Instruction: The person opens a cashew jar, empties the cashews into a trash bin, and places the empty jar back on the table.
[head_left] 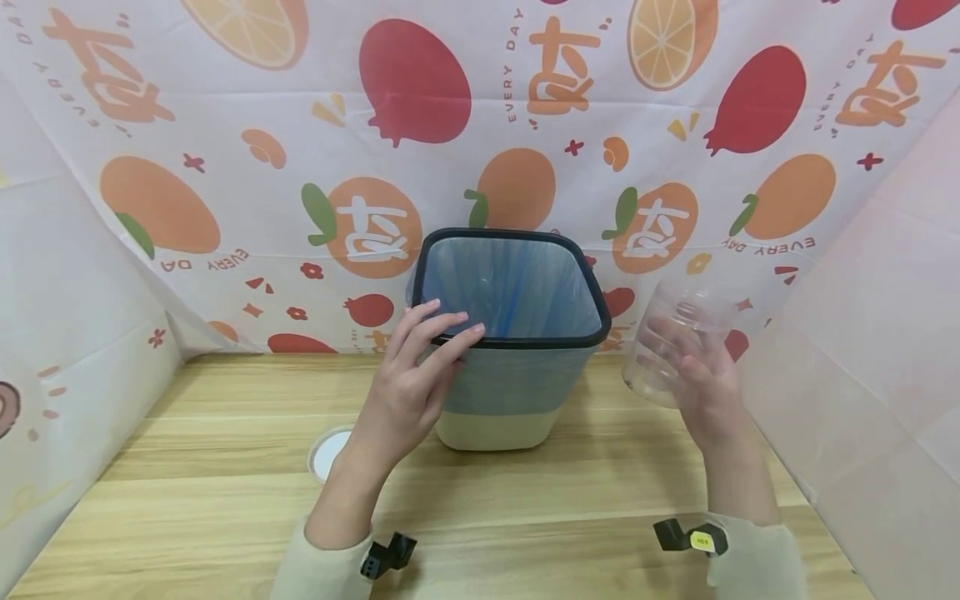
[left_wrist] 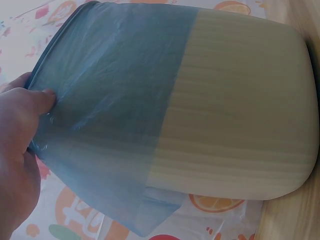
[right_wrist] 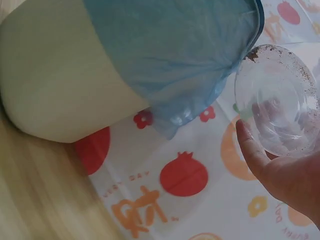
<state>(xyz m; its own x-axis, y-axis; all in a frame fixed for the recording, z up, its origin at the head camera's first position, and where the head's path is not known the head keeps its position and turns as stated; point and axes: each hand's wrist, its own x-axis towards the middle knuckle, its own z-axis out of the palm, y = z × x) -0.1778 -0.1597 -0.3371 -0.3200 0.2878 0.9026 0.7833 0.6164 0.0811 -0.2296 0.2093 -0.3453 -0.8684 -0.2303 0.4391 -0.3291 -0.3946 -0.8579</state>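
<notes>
A cream trash bin [head_left: 498,429] with a black rim [head_left: 525,342] stands upright on the table, lined with a translucent blue bag [head_left: 517,379] folded down over its outside. My left hand [head_left: 412,375] grips the rim at its near left corner. In the left wrist view the thumb presses the bag's outer face while the other fingers go over the rim. To the right of the bin, my right hand [head_left: 708,383] holds a clear plastic jar [right_wrist: 272,75], apart from the table and tilted. Brown specks cling around the jar's end in the right wrist view.
A round white lid [head_left: 330,454] lies on the wooden table [head_left: 525,517], partly behind my left forearm. Fruit-printed cloth [head_left: 420,83] hangs close behind the bin. Pale cloth walls [head_left: 870,350] enclose both sides.
</notes>
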